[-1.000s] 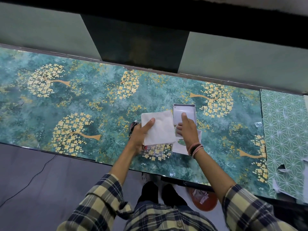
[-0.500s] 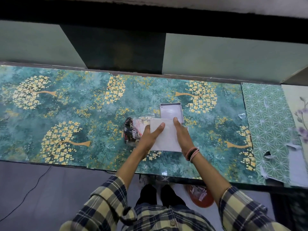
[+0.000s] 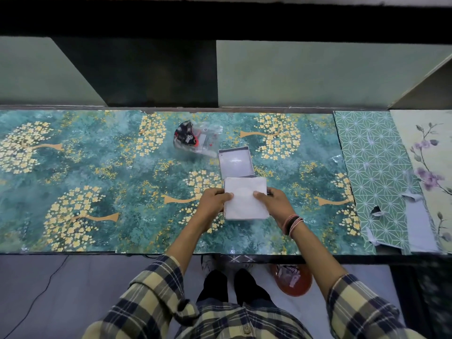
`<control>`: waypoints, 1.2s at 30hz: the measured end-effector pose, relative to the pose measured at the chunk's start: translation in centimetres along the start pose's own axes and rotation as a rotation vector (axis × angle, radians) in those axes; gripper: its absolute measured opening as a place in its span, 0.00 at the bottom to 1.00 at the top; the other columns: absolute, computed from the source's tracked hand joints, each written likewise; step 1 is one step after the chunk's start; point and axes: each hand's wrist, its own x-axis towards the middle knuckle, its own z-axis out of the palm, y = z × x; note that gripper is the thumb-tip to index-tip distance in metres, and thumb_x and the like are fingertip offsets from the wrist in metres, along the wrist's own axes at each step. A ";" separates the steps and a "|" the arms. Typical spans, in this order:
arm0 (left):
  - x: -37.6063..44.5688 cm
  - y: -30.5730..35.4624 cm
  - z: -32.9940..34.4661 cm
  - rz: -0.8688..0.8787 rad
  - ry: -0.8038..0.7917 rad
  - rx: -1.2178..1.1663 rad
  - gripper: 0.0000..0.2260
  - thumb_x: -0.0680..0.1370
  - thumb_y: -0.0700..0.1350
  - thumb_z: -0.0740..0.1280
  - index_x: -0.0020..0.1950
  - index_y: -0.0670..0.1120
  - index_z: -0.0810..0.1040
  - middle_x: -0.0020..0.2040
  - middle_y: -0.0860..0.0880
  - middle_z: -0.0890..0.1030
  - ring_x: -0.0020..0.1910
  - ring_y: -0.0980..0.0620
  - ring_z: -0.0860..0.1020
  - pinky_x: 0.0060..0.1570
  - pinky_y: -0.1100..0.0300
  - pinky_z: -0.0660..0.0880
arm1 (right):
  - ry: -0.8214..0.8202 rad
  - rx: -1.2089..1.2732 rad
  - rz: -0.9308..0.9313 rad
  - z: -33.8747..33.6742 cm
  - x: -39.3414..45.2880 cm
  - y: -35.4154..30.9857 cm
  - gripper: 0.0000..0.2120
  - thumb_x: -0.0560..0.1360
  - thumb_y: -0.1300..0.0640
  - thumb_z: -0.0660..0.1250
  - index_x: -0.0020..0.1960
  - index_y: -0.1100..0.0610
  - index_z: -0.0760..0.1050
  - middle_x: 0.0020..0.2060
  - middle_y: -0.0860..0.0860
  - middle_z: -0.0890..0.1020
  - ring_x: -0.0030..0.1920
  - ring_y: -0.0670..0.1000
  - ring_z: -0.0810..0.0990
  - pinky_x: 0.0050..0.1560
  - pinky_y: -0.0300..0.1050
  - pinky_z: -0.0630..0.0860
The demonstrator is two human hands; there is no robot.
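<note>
Both hands pinch one white square pad (image 3: 245, 201), thumbs on top: the left hand (image 3: 215, 200) at its left edge, the right hand (image 3: 274, 203) at its right. The pad is plain, unmarked and soft-cornered. It sits over the green floral table (image 3: 117, 172), its far edge touching an open grey box (image 3: 236, 162). Print on the clear bag (image 3: 195, 140) beyond is too small to read.

A plastic bag (image 3: 195, 140) lies on the tabletop (image 3: 97, 167), red bucket (image 3: 293, 282) underneath.
</note>
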 end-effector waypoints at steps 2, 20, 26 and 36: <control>0.1 0.0 0.2 0.030 0.046 0.058 0.06 0.78 0.37 0.71 0.54 0.37 0.84 0.52 0.41 0.87 0.48 0.44 0.85 0.50 0.46 0.83 | 0.031 -0.119 -0.043 0.2 -0.4 -0.3 0.13 0.77 0.51 0.71 0.54 0.61 0.81 0.49 0.58 0.86 0.46 0.57 0.84 0.44 0.49 0.80; -0.4 -0.5 0.3 0.143 0.189 0.312 0.09 0.79 0.45 0.72 0.52 0.41 0.87 0.49 0.44 0.87 0.48 0.43 0.84 0.53 0.45 0.81 | 0.121 -0.282 -0.146 0.2 -1.9 -0.4 0.18 0.77 0.53 0.72 0.62 0.62 0.77 0.52 0.53 0.80 0.49 0.53 0.78 0.49 0.44 0.72; -0.2 -1.3 0.3 0.219 0.222 0.368 0.13 0.78 0.45 0.74 0.59 0.39 0.85 0.49 0.41 0.85 0.51 0.39 0.83 0.52 0.46 0.79 | 0.087 -0.420 -0.223 -0.1 -1.9 0.2 0.22 0.76 0.55 0.72 0.66 0.61 0.74 0.59 0.57 0.80 0.56 0.56 0.79 0.58 0.51 0.77; 0.1 -1.0 0.2 0.518 -0.116 1.127 0.23 0.79 0.47 0.72 0.74 0.44 0.77 0.78 0.45 0.72 0.77 0.44 0.67 0.74 0.55 0.63 | -0.138 -1.153 -0.567 0.7 -1.4 0.4 0.25 0.81 0.51 0.65 0.75 0.58 0.69 0.78 0.58 0.65 0.79 0.58 0.61 0.78 0.54 0.54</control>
